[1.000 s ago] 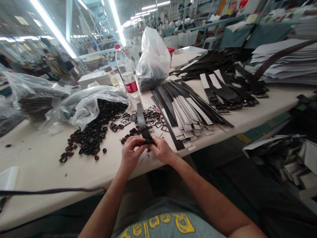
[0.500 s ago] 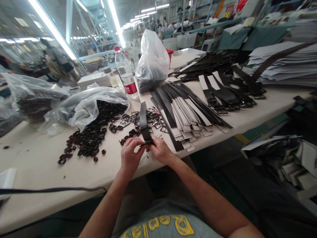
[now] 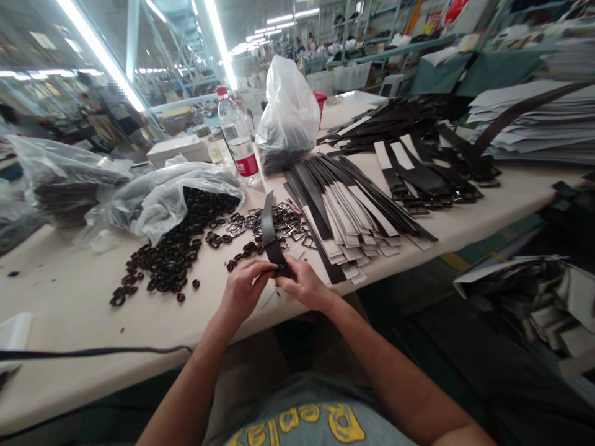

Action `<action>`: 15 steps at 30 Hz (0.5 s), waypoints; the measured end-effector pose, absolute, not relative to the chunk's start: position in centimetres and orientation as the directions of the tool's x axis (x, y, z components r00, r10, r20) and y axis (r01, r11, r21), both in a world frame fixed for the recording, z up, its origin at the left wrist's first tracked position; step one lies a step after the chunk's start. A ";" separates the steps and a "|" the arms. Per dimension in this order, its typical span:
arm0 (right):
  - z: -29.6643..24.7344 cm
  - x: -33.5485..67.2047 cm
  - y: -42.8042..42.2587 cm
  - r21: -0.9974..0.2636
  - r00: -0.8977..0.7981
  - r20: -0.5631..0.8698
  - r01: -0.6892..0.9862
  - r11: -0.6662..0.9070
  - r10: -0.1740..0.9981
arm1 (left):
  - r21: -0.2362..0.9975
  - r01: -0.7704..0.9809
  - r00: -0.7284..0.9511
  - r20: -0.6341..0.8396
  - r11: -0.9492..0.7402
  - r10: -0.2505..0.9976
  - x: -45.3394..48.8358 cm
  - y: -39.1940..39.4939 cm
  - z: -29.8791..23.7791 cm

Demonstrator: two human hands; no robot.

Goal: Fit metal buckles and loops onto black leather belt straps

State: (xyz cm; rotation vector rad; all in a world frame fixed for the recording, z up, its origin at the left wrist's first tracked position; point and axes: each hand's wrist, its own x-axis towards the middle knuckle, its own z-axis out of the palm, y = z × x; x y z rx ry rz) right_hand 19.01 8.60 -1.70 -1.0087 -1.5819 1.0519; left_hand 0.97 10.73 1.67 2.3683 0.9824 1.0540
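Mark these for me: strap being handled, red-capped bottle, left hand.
Strap (image 3: 268, 227): head view, on the middle of its free length.
Bottle (image 3: 238, 143): head view, on the middle of its body.
Left hand (image 3: 242, 288): head view, on its back.

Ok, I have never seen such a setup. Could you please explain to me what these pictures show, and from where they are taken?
There is no machine here: a person works with two bare hands. One camera, worn on the person's head, looks forward and down. The left hand and right hand have a black strap in their grip, at its near end; the fingers partly hide that end. On the table, to the left, a pile of small dark rings lies by a clear plastic bag. Beyond the hands are metal buckles; to the right, a fan of straps with pale ends. A bottle stands further back.
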 end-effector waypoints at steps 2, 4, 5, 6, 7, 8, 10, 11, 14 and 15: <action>-1.6 19.0 8.5 -0.949 -0.200 0.267 0.118 0.293 0.943 | 0.568 0.452 0.506 0.472 -0.688 0.722 0.8 10.9 2.0; -1.7 18.9 8.5 -0.959 -0.197 0.255 0.077 0.274 0.947 | 0.583 0.453 0.511 0.450 -0.674 0.732 0.7 11.2 2.2; -1.8 18.9 8.5 -0.966 -0.198 0.242 0.045 0.255 0.950 | 0.604 0.449 0.502 0.440 -0.659 0.745 0.7 11.3 2.1; -1.9 18.9 8.6 -0.972 -0.197 0.228 0.010 0.235 0.953 | 0.634 0.440 0.487 0.427 -0.636 0.762 0.8 11.4 2.1; -2.0 18.8 8.6 -0.976 -0.194 0.218 -0.023 0.218 0.956 | 0.671 0.424 0.463 0.416 -0.608 0.782 0.9 11.4 1.9; -2.1 18.8 8.6 -0.977 -0.188 0.213 -0.054 0.206 0.959 | 0.715 0.403 0.431 0.403 -0.571 0.808 1.1 11.5 1.7; -2.3 18.8 8.7 -0.976 -0.173 0.209 -0.105 0.193 0.963 | 0.815 0.332 0.340 0.366 -0.475 0.866 1.6 11.5 1.0; -2.4 18.8 8.8 -0.974 -0.167 0.208 -0.121 0.190 0.964 | 0.863 0.281 0.288 0.342 -0.420 0.895 1.9 11.4 0.7; -2.4 18.8 8.8 -0.972 -0.141 0.221 -0.118 0.205 0.965 | 0.949 0.118 0.153 0.273 -0.292 0.950 2.9 11.3 -0.3; -2.4 18.8 8.8 -0.971 -0.124 0.226 -0.104 0.214 0.966 | 0.958 0.081 0.125 0.262 -0.273 0.957 3.2 11.3 -0.5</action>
